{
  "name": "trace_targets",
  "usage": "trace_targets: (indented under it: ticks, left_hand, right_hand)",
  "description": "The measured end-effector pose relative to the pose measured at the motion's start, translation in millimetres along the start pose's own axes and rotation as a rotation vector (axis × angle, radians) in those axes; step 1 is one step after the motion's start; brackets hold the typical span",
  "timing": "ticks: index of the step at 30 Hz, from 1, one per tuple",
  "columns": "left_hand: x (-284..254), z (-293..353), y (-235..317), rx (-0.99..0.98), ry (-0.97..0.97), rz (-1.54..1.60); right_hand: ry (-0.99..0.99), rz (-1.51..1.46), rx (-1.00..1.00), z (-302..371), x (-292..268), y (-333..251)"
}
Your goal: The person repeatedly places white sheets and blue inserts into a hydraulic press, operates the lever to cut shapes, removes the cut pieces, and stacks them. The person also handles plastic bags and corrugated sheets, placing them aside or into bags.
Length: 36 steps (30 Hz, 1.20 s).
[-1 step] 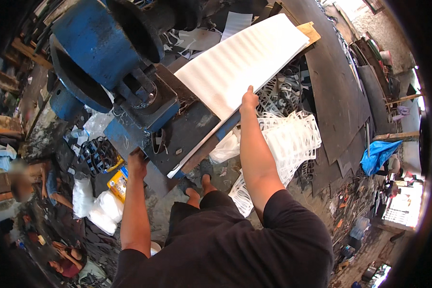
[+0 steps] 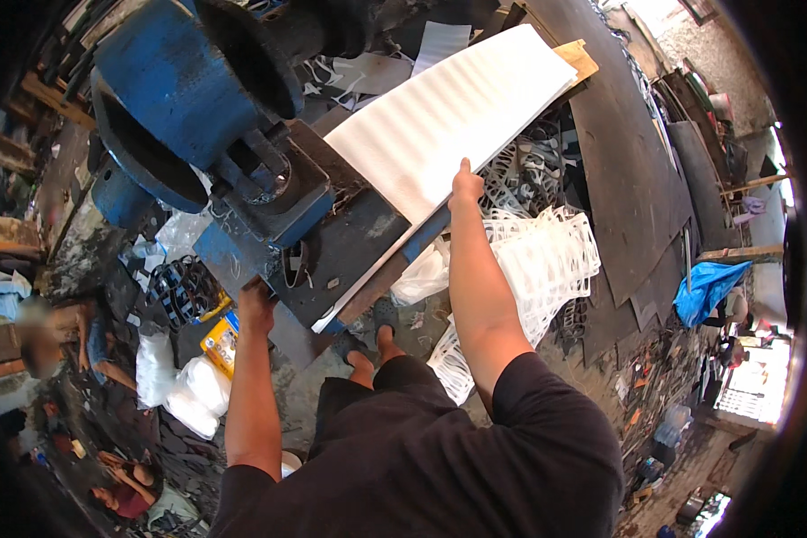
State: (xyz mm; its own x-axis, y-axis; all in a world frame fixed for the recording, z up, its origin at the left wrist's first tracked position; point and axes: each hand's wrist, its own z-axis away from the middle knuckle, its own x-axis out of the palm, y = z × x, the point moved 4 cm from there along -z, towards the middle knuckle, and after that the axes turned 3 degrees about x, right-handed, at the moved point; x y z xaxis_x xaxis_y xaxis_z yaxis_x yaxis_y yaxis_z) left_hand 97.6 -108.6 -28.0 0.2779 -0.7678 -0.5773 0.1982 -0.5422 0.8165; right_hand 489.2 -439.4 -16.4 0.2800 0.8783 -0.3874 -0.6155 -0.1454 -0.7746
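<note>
My right hand [image 2: 467,186] grips the near edge of a stack of long white foam sheets [image 2: 457,112], its thumb lying on top. The stack rests on the dark bed of a blue press machine [image 2: 175,76] and slants away to the far right. Beside the press's blue lower plate [image 2: 229,254], my left hand [image 2: 257,310] is closed at a dark edge. What its fingers hold is hidden. A dark flat plate [image 2: 354,242] lies between my hands, with a pale strip [image 2: 368,291] along its near edge.
White cut-out foam webs [image 2: 538,260] hang below my right forearm. Large dark sheets [image 2: 632,170] are stacked at the right. White plastic bags [image 2: 193,394] and a yellow pack [image 2: 220,345] stand by my left forearm. Another person [image 2: 130,489] sits at lower left.
</note>
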Motion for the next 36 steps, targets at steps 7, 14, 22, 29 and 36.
trace_targets:
  ticks: [7, 14, 22, 29, 36]
  left_hand:
    - [11.7, -3.5, -11.8, -0.263, 0.152, 0.656]
    - [2.1, 0.6, -0.2, -0.148, 0.036, -0.168]
    - [-28.9, -36.0, 2.9, -0.596, 0.484, 0.331]
    - [-69.9, -105.2, -17.6, -0.085, 0.233, -0.221]
    - [-48.2, -109.3, -32.7, 0.116, 0.358, -0.252]
  right_hand:
    - [-0.139, -0.135, -0.043, -50.5, 21.9, 16.3]
    - [0.051, -0.204, -0.142, -36.2, 36.7, 5.2]
    - [-0.286, -0.237, -0.166, 51.7, -20.1, 25.2]
    - [-0.975, -0.060, 0.443, 276.4, -27.4, 148.5]
    - [-0.946, -0.003, 0.344, 286.6, 2.6, 146.7]
